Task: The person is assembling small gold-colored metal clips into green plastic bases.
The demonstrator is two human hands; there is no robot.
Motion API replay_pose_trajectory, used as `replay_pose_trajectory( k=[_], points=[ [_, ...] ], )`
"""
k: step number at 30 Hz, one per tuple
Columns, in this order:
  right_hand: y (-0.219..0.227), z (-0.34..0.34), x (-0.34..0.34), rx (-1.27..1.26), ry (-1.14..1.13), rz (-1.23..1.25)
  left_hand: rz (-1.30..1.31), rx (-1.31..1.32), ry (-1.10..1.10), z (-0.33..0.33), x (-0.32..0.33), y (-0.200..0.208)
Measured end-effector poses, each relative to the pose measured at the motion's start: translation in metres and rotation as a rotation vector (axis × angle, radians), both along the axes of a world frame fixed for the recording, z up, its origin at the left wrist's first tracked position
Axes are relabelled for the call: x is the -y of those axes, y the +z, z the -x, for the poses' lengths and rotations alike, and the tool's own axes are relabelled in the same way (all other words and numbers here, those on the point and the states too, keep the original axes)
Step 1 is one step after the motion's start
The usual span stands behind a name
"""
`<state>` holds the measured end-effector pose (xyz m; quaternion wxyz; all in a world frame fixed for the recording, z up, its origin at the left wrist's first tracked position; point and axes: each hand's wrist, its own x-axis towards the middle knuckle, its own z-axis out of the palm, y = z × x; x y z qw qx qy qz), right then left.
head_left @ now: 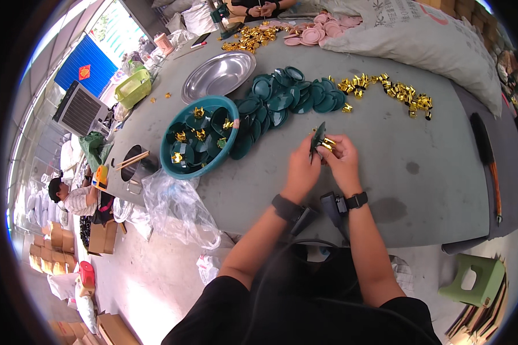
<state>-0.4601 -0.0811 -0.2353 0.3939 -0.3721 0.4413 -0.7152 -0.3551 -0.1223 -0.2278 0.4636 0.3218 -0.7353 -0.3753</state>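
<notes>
Over the middle of the grey table, my left hand (303,168) grips a dark green disc (317,138) that stands on edge. My right hand (343,162) pinches a small gold piece (328,143) against the disc's face; whether the two are joined I cannot tell. Beyond my hands lies a heap of loose green discs (279,99). Right of it, small gold pieces with black ends (411,95) are spread in a line. To the left, a teal basin (236,135) holds green discs with gold pieces on them.
A steel bowl (213,77) sits behind the basin. A black pot (144,166) with chopsticks and a plastic bag (178,201) are at the left edge. A large white sack (408,43) lies far right, a brush (484,149) nearer. Another person's hands (263,10) work opposite, beside pink discs (316,33).
</notes>
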Motion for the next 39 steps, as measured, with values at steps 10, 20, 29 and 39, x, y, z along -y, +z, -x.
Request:
replay_pose_trajectory(
  k=[10,20,29,39],
  points=[
    [0.000,0.001,0.002,-0.017,-0.007,-0.026,0.034,-0.183,0.010,0.009,0.006,-0.012],
    [-0.004,-0.005,0.003,-0.015,-0.014,-0.003,0.123,0.110,0.036,-0.004,-0.009,0.009],
    [0.006,0.015,-0.011,0.058,0.435,-0.212,0.331,0.213,-0.150,-0.033,0.002,0.018],
    [0.003,0.013,-0.008,0.297,0.300,-0.151,0.175,0.081,0.460,-0.140,0.068,0.054]
  ],
)
